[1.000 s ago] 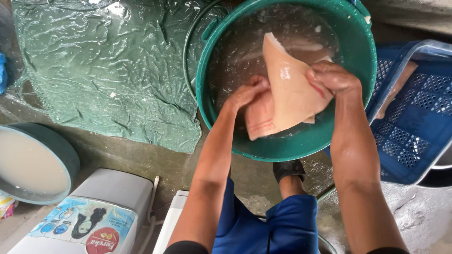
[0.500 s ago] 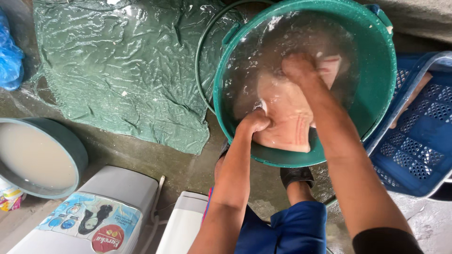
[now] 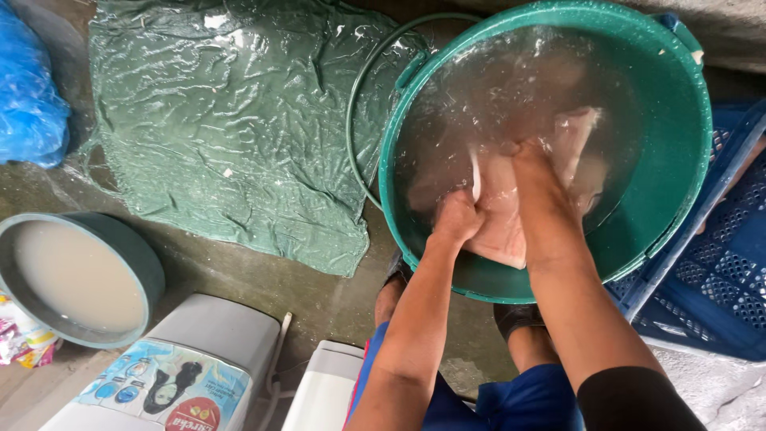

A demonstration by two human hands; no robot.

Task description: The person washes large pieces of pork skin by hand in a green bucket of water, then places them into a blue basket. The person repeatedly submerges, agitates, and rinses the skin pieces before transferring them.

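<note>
Nearest, two white plastic containers (image 3: pixel 191 375) by the knees, then a grey basin (image 3: pixel 76 275) of cloudy water off to the left on the wet concrete floor (image 3: pixel 319 291). Beyond the knees, both hands down in the green tub (image 3: pixel 678 160): left hand (image 3: pixel 456 217) fisted tight on the near edge of a pale pink slab of meat or skin (image 3: pixel 503 215), right hand (image 3: pixel 536 172) pressed flat on top with fingers curled over it, slab half under the water and leaning on the near wall. Best done by keeping the slab submerged, rubbing one hand against the other in short strokes, turning it to reach the underside, gripping firmly since wet flesh probably slips. To the right, a blue slatted crate (image 3: pixel 718 271). Farther out, a wet green plastic sheet (image 3: pixel 231 128) and a blue bag (image 3: pixel 28 104).
</note>
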